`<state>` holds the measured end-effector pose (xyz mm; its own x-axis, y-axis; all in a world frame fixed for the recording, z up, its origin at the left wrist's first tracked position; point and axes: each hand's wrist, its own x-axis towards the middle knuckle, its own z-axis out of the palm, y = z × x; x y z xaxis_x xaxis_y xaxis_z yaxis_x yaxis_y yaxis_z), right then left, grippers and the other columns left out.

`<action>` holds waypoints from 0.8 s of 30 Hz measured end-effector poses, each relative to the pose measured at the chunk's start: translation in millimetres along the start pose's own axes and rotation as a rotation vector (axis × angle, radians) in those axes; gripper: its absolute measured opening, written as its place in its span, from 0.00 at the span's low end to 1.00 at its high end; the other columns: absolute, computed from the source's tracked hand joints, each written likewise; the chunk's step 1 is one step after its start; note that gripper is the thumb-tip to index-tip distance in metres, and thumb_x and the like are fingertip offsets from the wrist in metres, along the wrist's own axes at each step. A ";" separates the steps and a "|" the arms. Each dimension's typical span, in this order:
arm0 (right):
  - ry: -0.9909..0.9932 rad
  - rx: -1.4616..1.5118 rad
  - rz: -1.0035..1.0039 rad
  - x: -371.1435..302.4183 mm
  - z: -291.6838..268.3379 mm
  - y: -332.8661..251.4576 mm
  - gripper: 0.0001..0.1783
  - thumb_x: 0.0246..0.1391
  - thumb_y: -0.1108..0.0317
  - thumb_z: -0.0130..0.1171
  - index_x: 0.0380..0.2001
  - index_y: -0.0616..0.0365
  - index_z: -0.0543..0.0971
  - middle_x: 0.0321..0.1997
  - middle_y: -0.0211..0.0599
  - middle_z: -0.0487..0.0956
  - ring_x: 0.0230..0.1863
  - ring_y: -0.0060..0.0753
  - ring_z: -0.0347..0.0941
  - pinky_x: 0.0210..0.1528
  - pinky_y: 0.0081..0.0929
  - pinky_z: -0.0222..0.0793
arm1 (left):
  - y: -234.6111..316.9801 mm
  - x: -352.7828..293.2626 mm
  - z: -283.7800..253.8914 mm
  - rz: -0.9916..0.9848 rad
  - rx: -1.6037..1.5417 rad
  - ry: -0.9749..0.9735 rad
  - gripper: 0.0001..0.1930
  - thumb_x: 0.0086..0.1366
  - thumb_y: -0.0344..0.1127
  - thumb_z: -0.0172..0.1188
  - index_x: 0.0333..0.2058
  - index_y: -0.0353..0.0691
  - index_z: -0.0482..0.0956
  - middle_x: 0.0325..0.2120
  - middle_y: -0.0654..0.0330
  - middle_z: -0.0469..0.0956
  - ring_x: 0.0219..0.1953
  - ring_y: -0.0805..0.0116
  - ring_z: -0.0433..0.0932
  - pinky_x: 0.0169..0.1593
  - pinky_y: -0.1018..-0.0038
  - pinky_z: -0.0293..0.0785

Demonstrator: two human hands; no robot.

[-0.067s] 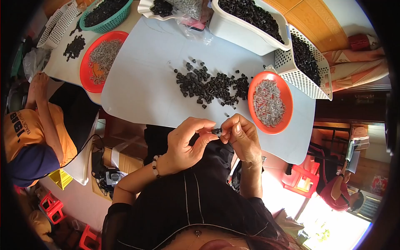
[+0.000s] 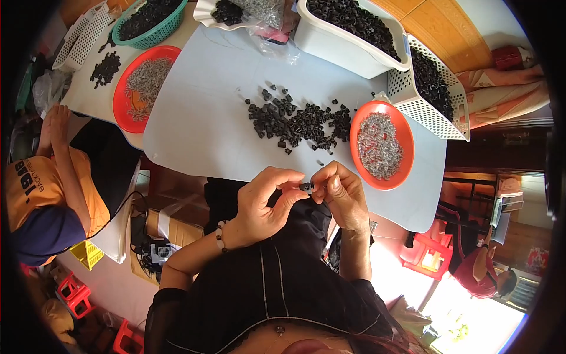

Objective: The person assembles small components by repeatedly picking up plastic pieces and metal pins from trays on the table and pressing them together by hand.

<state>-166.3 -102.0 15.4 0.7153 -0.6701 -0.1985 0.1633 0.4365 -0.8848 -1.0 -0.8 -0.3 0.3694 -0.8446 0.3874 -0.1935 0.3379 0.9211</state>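
Observation:
Just off the near edge of the table, my left hand (image 2: 268, 197) pinches a small black plastic part (image 2: 306, 186) between thumb and forefinger. My right hand (image 2: 343, 197) meets it from the other side, its thumb and fingertips pressed together at the part's end. Whether the right fingers hold a separate small piece is hidden. Beyond my hands lies a loose pile of small black plastic parts (image 2: 300, 124) on the pale table (image 2: 200, 118). Right of the pile, an orange-red oval tray (image 2: 355, 141) holds many small clear pieces.
A white tub (image 2: 348, 56) and a white perforated basket (image 2: 433, 109), both full of black parts, line the far right. Farther left are a red tray (image 2: 121, 112) and a green basket (image 2: 147, 40). A person in orange (image 2: 53, 189) sits at left; another person (image 2: 477, 271) is at right.

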 end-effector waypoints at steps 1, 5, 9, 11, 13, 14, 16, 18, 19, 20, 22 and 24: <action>0.000 0.002 -0.005 -0.1 0.6 -0.7 0.17 0.63 0.56 0.60 0.39 0.62 0.77 0.33 0.32 0.78 0.32 0.21 0.71 0.37 0.19 0.67 | 0.0 -0.1 1.0 0.003 0.002 -0.003 0.16 0.58 0.23 0.70 0.45 0.30 0.77 0.35 0.56 0.79 0.33 0.73 0.79 0.39 0.79 0.76; 0.043 -0.133 0.013 -0.6 10.1 -10.7 0.12 0.61 0.65 0.64 0.37 0.62 0.76 0.34 0.27 0.78 0.35 0.14 0.70 0.38 0.15 0.67 | 1.4 2.4 5.6 -0.003 0.014 -0.031 0.16 0.59 0.23 0.69 0.45 0.30 0.77 0.34 0.57 0.79 0.33 0.74 0.79 0.40 0.79 0.77; 0.038 -0.219 -0.014 -0.3 3.9 -16.5 0.10 0.61 0.67 0.64 0.37 0.62 0.76 0.34 0.26 0.78 0.36 0.13 0.70 0.39 0.15 0.67 | 0.1 4.9 14.0 -0.063 -0.061 0.018 0.13 0.58 0.24 0.69 0.42 0.35 0.79 0.29 0.59 0.80 0.28 0.73 0.80 0.35 0.79 0.76; 0.055 -0.240 -0.038 0.6 -0.9 -20.6 0.10 0.61 0.67 0.64 0.37 0.62 0.76 0.34 0.26 0.78 0.35 0.13 0.70 0.38 0.14 0.67 | -0.9 5.2 15.8 -0.075 -0.087 0.015 0.11 0.59 0.24 0.68 0.41 0.34 0.79 0.30 0.59 0.80 0.29 0.74 0.80 0.35 0.79 0.77; 0.093 -0.338 -0.047 3.4 -10.4 -25.5 0.08 0.61 0.68 0.63 0.36 0.61 0.76 0.33 0.26 0.79 0.34 0.13 0.71 0.38 0.15 0.67 | -3.4 3.8 16.3 -0.086 -0.113 0.012 0.10 0.60 0.24 0.67 0.41 0.34 0.79 0.30 0.59 0.80 0.29 0.74 0.80 0.36 0.79 0.77; 0.114 -0.358 -0.083 7.1 -11.8 -31.6 0.07 0.61 0.68 0.63 0.36 0.60 0.77 0.33 0.25 0.79 0.33 0.13 0.71 0.36 0.15 0.67 | -6.0 2.1 15.7 -0.134 -0.140 0.000 0.09 0.61 0.25 0.67 0.40 0.33 0.79 0.30 0.59 0.81 0.29 0.75 0.80 0.36 0.79 0.76; 0.149 -0.452 -0.186 17.5 -23.8 -51.4 0.06 0.61 0.69 0.63 0.35 0.60 0.78 0.32 0.24 0.79 0.32 0.13 0.71 0.35 0.14 0.66 | -12.4 0.2 14.4 -0.174 -0.173 -0.016 0.08 0.62 0.25 0.66 0.39 0.32 0.79 0.30 0.59 0.81 0.29 0.76 0.79 0.36 0.79 0.76; 0.342 -0.602 -0.411 33.1 -43.3 -90.0 0.05 0.62 0.69 0.61 0.34 0.60 0.79 0.31 0.24 0.80 0.30 0.11 0.69 0.33 0.13 0.65 | -18.7 -2.0 12.7 -0.214 -0.169 -0.036 0.06 0.64 0.26 0.64 0.39 0.32 0.80 0.29 0.61 0.80 0.28 0.77 0.77 0.36 0.80 0.75; 0.501 -0.668 -0.471 40.4 -58.6 -112.2 0.05 0.62 0.70 0.60 0.34 0.59 0.81 0.30 0.25 0.80 0.29 0.11 0.69 0.32 0.13 0.64 | -22.2 -3.0 11.6 -0.208 -0.172 -0.039 0.06 0.64 0.26 0.64 0.39 0.32 0.80 0.29 0.61 0.80 0.28 0.77 0.77 0.36 0.80 0.75; 0.643 -0.829 -0.668 54.4 -69.7 -135.4 0.06 0.62 0.69 0.61 0.35 0.60 0.82 0.31 0.25 0.81 0.30 0.11 0.70 0.32 0.13 0.64 | -26.0 -4.8 9.9 -0.276 -0.206 -0.039 0.05 0.65 0.27 0.63 0.38 0.31 0.79 0.29 0.62 0.79 0.28 0.78 0.76 0.35 0.81 0.75; 0.845 -1.050 -0.896 75.8 -99.9 -175.0 0.10 0.59 0.66 0.64 0.39 0.63 0.82 0.29 0.30 0.82 0.29 0.17 0.73 0.32 0.20 0.70 | -28.1 -5.3 9.0 -0.339 -0.252 -0.046 0.05 0.66 0.27 0.62 0.38 0.31 0.79 0.29 0.63 0.79 0.28 0.79 0.76 0.35 0.82 0.74; 0.893 -1.234 -0.866 74.0 -106.3 -180.9 0.11 0.59 0.66 0.65 0.38 0.64 0.82 0.29 0.31 0.82 0.28 0.18 0.73 0.32 0.21 0.70 | -28.3 -5.3 8.1 -0.449 -0.330 -0.020 0.05 0.68 0.28 0.61 0.38 0.30 0.78 0.29 0.64 0.78 0.28 0.81 0.75 0.34 0.82 0.74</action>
<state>-215.2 -294.4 116.0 0.0793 -0.7227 0.6866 -0.6072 -0.5812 -0.5417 -4.8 -9.2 -28.8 0.3317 -0.9424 -0.0440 0.2747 0.0519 0.9601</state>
